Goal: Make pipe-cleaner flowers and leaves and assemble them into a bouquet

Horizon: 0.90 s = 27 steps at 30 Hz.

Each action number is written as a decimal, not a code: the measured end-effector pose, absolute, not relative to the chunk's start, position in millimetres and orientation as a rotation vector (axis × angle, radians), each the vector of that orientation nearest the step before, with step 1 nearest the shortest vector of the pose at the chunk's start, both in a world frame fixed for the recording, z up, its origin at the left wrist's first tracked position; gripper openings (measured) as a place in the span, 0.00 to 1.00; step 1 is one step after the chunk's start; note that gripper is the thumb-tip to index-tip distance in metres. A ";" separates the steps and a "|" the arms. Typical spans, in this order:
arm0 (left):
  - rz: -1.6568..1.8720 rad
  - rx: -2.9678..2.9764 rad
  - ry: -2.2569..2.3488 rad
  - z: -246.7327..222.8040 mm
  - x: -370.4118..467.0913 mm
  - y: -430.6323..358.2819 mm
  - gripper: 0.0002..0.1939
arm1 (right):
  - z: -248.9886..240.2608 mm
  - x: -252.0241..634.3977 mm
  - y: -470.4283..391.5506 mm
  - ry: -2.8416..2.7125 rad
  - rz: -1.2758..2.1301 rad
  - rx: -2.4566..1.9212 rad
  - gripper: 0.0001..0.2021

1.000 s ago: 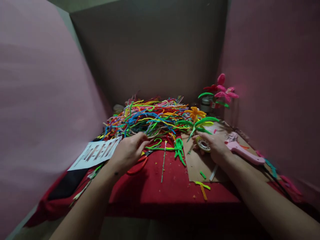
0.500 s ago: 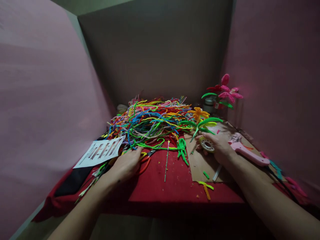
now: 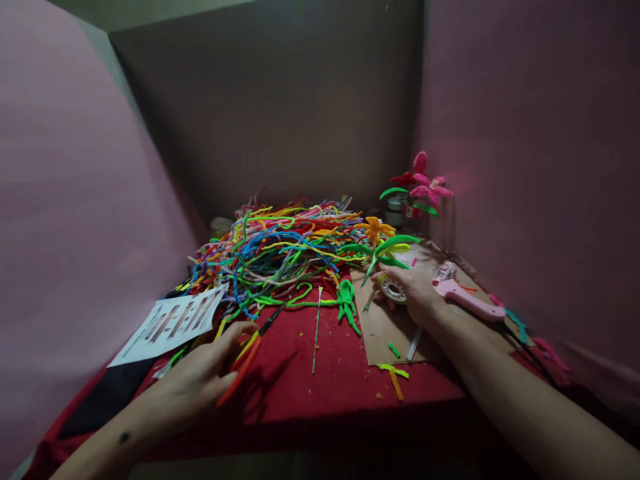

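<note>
My left hand (image 3: pixel 213 370) is closed on the orange and yellow handles of a pair of scissors (image 3: pixel 245 357), lifted over the red cloth with the dark blades pointing away to the right. My right hand (image 3: pixel 413 290) is closed around a roll of tape (image 3: pixel 393 291) above the cardboard. Just beyond its fingers, a pipe-cleaner flower (image 3: pixel 375 243) with orange petals and green leaves stands out, its wrapped stem pointing down to the left. Whether the right fingers also grip that stem is hard to see.
A tangled heap of coloured pipe cleaners (image 3: pixel 280 250) fills the back. A pink glue gun (image 3: pixel 467 300) lies on the cardboard (image 3: pixel 380 340). Pink flowers (image 3: pixel 431 189) stand at the back right. A printed sheet (image 3: pixel 167 327) lies left; a green bundle (image 3: pixel 347 303) sits mid-table.
My left hand has picked the scissors up off the cloth and drawn them back toward me. The whole view has shifted, while my right hand keeps hold of the tape roll.
</note>
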<state>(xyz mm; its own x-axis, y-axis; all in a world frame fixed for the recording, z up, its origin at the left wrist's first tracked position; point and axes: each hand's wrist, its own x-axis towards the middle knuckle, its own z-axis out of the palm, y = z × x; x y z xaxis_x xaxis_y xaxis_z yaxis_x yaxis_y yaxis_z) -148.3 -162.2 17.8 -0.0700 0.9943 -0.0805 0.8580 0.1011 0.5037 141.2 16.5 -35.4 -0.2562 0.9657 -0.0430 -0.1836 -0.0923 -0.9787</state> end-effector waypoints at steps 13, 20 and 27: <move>0.502 1.486 1.188 35.1 -33.5 -77.8 0.05 | -33.2 140.0 14.7 -1.178 1.536 -0.955 0.14; 0.478 1.436 1.255 31.2 -27.4 -54.7 0.06 | -35.8 139.4 16.5 -1.204 1.520 -0.988 0.13; 0.325 1.413 1.350 32.8 -23.3 -48.9 0.07 | -34.3 138.7 17.7 -1.189 1.539 -1.000 0.13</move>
